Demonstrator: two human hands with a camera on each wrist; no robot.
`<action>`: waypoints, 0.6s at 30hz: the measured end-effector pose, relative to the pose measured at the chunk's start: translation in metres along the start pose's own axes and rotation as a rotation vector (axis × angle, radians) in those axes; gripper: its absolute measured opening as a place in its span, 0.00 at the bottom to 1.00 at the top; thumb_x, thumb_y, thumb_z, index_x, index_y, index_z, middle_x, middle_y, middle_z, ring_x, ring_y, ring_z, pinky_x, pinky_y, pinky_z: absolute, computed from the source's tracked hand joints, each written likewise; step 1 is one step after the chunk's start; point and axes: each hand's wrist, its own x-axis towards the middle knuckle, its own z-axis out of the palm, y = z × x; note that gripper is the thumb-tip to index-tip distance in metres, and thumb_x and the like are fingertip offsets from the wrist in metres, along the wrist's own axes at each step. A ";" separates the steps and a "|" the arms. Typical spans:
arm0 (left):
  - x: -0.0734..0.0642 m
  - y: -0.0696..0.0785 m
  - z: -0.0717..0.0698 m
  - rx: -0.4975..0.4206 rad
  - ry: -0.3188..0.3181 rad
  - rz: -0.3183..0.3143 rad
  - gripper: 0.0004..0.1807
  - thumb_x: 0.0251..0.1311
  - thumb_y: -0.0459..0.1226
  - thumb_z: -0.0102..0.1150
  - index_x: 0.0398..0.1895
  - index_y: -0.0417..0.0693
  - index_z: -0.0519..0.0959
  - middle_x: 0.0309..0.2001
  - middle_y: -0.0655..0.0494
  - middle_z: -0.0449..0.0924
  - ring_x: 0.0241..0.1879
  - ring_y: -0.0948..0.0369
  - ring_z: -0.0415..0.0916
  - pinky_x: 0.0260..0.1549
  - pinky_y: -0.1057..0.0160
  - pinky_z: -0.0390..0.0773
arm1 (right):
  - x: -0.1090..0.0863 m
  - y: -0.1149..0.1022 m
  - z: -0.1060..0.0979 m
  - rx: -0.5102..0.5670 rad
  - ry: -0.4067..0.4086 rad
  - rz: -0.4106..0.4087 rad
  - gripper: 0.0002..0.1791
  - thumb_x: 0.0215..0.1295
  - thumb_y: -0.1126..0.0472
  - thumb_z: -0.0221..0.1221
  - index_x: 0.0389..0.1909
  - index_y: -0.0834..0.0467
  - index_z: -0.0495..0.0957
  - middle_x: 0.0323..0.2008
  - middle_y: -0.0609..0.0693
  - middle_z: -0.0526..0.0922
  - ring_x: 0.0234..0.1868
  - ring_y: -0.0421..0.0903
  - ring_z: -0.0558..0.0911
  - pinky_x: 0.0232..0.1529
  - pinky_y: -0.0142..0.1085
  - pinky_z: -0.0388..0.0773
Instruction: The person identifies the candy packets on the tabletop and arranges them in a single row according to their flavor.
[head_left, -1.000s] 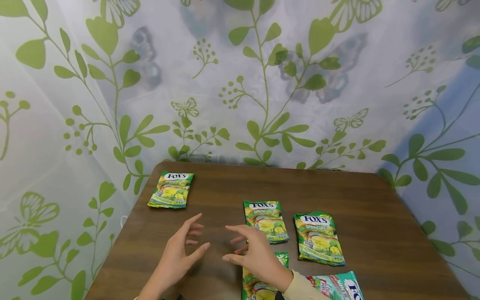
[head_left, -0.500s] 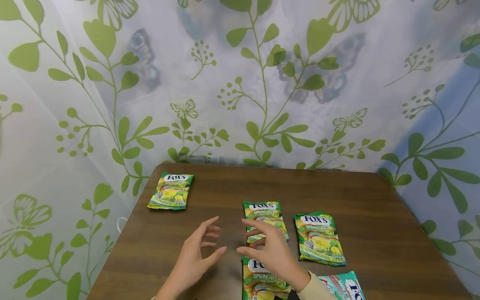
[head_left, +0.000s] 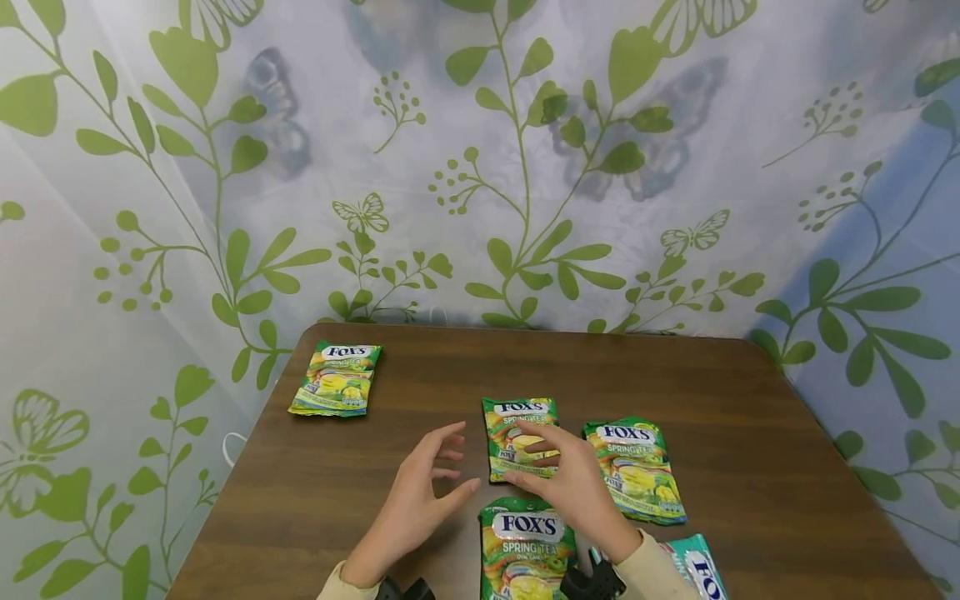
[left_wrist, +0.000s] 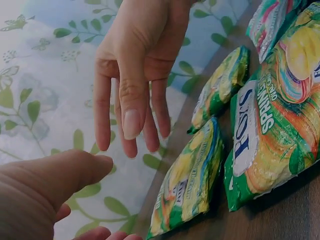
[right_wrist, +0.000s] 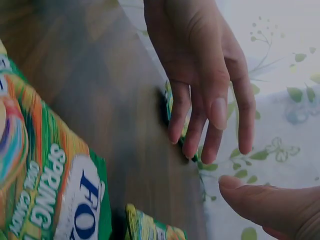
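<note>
My left hand [head_left: 420,500] and right hand [head_left: 570,483] hover over a brown table, palms facing each other with a gap between. Their fingers are loosely bent and hold nothing. In the head view the right hand partly covers a green Fox's Spring Tea candy bag [head_left: 502,442]. Just below the hands lies a second green candy bag [head_left: 525,542], partly hidden by the right wrist. To the right of that hand is a third [head_left: 637,475]. From the left wrist, the right hand [left_wrist: 145,55] appears apart from the left thumb [left_wrist: 75,172].
Another green candy bag [head_left: 337,380] lies at the table's far left corner. A teal Fox's bag [head_left: 699,567] shows at the near right, partly behind the right sleeve [head_left: 648,571]. Behind the brown table [head_left: 750,450] hangs a leaf-patterned curtain [head_left: 465,167].
Both hands have shifted to the right together, still apart and holding nothing. More of the nearest green bag is now uncovered. The bags stay where they were; the head view shifts slightly.
</note>
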 end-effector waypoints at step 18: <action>0.025 -0.016 0.023 0.055 -0.157 -0.028 0.38 0.61 0.41 0.70 0.72 0.49 0.64 0.58 0.42 0.68 0.54 0.47 0.73 0.47 0.53 0.81 | 0.023 0.048 -0.018 -0.196 0.068 0.044 0.39 0.50 0.58 0.77 0.66 0.57 0.74 0.58 0.58 0.78 0.44 0.53 0.83 0.39 0.43 0.81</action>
